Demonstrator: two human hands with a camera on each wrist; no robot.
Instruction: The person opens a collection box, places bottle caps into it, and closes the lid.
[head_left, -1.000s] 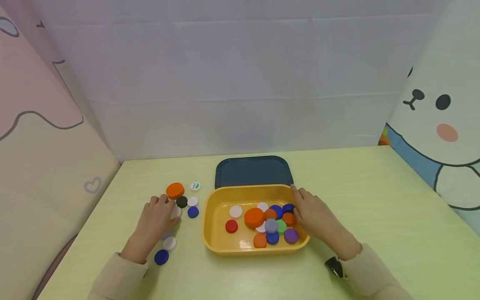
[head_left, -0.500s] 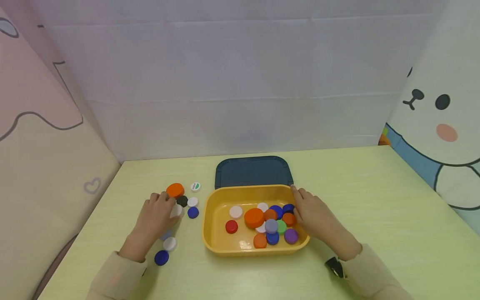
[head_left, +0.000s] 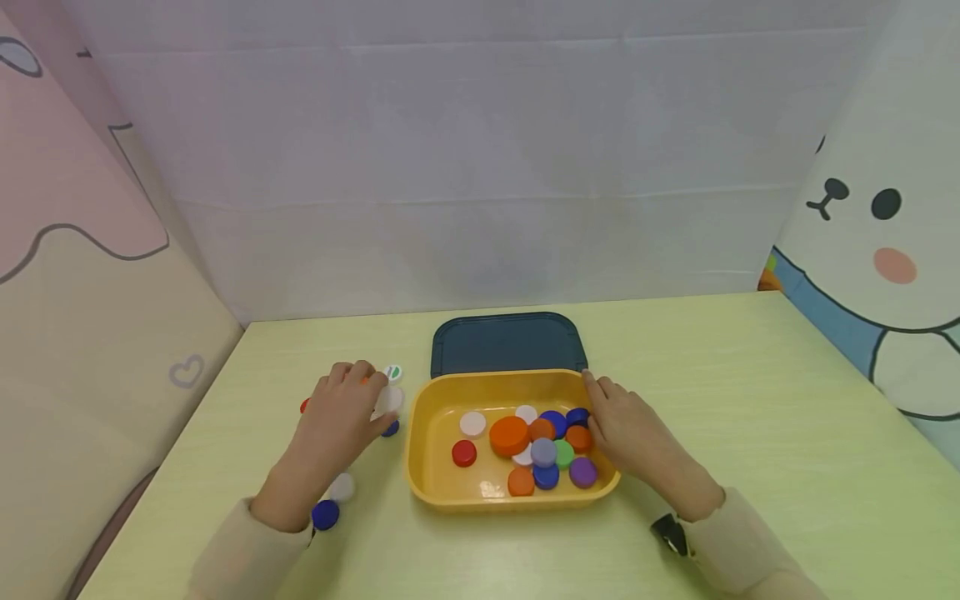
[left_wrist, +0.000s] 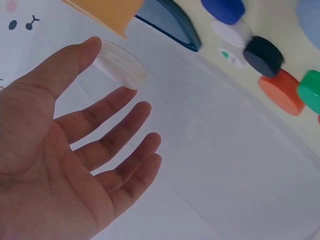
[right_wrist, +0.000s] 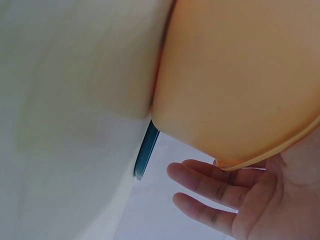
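The left hand [head_left: 341, 429] is pinching a white cap [left_wrist: 120, 65] between thumb and forefinger, with the other fingers loosely bent and spread. The cap is hanging just above the bench [head_left: 712, 375], a little to the left of the yellow tub [head_left: 427, 479]. The right hand [head_left: 633, 429] is grasping the tub's right side near its far corner, the thumb reaching over the rim and the fingers lying along the outside.

Around the left hand, loose caps are lying on the bench: a black cap [left_wrist: 263, 56], a green cap [left_wrist: 310, 91], an orange cap [left_wrist: 281, 92] and a printed cap [head_left: 393, 372] with a green mark. A blue cap [head_left: 391, 428] is showing past the thumb. Nearer the sleeve, a dark blue cap [head_left: 326, 515] is sitting just beside another white one.

Inside the tub, a pale cap [head_left: 472, 425] and a red cap [head_left: 464, 453] are lying to the left, while a big orange cap [head_left: 509, 437], a purple cap [head_left: 582, 472] and others are crowding the middle and right, some overlapping. Behind the tub, a dark lid [head_left: 510, 343] is lying flat before a white cloth [head_left: 480, 167].
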